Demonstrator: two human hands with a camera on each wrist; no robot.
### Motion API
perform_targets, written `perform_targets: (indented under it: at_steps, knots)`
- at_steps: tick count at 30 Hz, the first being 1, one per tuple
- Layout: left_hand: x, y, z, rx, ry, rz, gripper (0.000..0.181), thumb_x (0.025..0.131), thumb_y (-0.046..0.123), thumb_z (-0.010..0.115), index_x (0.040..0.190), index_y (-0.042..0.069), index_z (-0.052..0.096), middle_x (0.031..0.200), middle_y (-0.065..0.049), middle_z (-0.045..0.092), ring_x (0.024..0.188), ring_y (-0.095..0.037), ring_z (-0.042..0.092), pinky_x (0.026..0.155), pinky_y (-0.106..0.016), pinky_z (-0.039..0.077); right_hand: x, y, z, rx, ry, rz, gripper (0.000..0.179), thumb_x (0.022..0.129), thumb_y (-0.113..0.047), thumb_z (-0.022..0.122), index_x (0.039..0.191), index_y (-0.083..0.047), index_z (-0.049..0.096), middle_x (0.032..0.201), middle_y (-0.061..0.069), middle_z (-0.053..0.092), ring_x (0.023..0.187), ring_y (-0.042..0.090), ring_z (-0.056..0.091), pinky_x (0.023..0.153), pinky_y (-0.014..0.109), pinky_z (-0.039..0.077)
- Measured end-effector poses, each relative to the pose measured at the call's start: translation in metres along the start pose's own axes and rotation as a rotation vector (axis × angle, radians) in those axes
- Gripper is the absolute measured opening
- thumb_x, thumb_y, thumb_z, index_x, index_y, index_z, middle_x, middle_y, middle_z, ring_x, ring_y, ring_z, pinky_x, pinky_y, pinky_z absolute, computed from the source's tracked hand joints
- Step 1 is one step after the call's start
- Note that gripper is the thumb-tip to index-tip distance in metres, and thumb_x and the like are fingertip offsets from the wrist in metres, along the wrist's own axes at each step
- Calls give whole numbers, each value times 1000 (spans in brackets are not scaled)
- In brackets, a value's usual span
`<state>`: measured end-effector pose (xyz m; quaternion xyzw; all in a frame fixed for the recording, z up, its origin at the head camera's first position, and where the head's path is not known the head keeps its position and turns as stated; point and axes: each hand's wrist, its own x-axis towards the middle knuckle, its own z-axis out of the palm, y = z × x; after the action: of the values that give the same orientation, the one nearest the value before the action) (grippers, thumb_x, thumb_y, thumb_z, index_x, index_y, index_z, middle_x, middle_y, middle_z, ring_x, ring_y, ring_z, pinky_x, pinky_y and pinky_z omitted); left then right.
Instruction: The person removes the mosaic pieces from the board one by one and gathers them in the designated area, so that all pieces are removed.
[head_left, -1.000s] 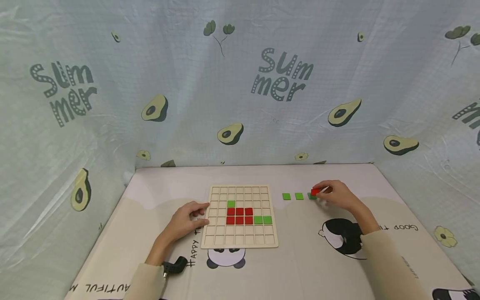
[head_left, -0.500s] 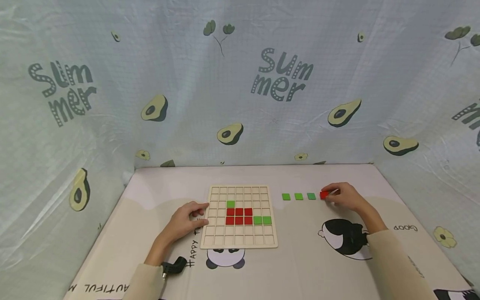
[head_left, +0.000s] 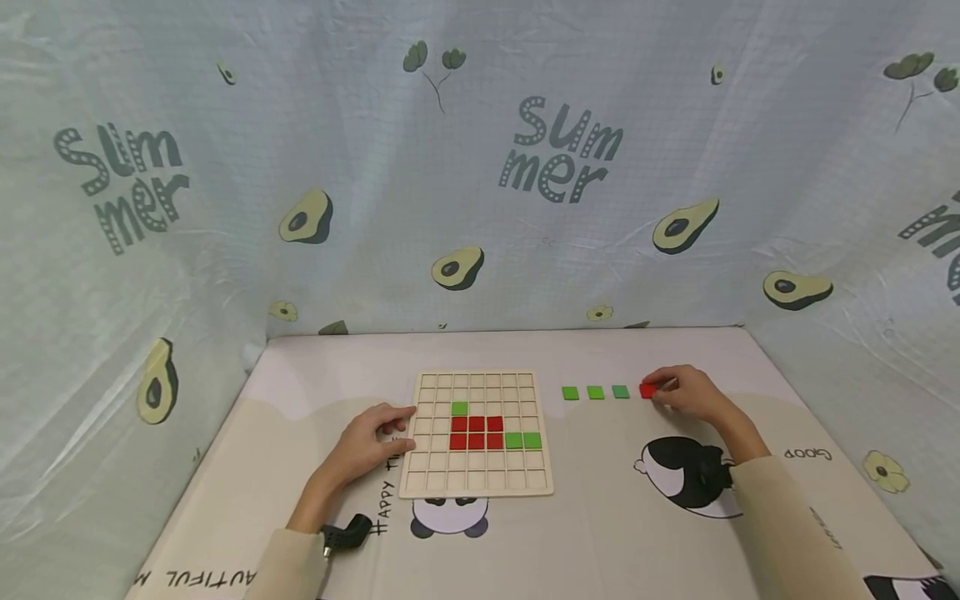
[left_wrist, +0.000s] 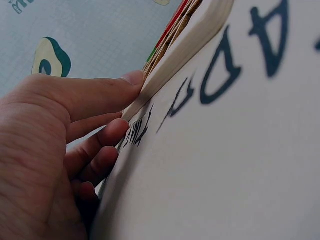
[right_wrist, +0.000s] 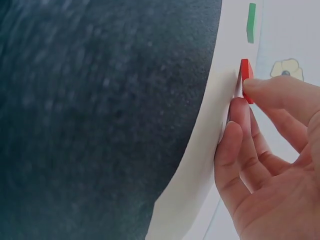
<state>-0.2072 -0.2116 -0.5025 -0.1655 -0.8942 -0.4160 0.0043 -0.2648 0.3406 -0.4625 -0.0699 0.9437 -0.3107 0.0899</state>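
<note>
A square wooden grid board (head_left: 480, 480) lies on the table, with a block of several red tiles (head_left: 476, 432) in its middle cells. One green tile (head_left: 460, 408) sits just above that block, and two green tiles (head_left: 522, 440) lie to its right. My left hand (head_left: 367, 440) touches the board's left edge with thumb and fingertips; the left wrist view shows the thumb (left_wrist: 107, 95) against the rim. Right of the board, my right hand (head_left: 686, 392) pinches a red tile (right_wrist: 246, 75) low at the table surface, partly hidden by the fingers.
Three loose green tiles (head_left: 596, 392) lie in a row between the board and the right hand, the nearest one (head_left: 621, 392) being darker. A printed cloth covers the table (head_left: 600, 517). A patterned curtain (head_left: 375, 167) stands behind and at both sides.
My right hand has moved right and down with the red tile, from over the rightmost green tile to the spot beside it. That green tile is uncovered now. My left hand stays at the board.
</note>
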Motion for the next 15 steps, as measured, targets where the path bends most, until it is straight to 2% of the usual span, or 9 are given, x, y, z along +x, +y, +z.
perform_targets:
  at_steps: [15]
  knots:
    - [0,-1,1,21,8,-11,53,85,22,83,134,7,69,100,2,64,92,-13,53,83,-25,44,1,-1,3,-24,6,5,30,93,-5,66,121,5,69,110,22,67,101,36,63,75,35,55]
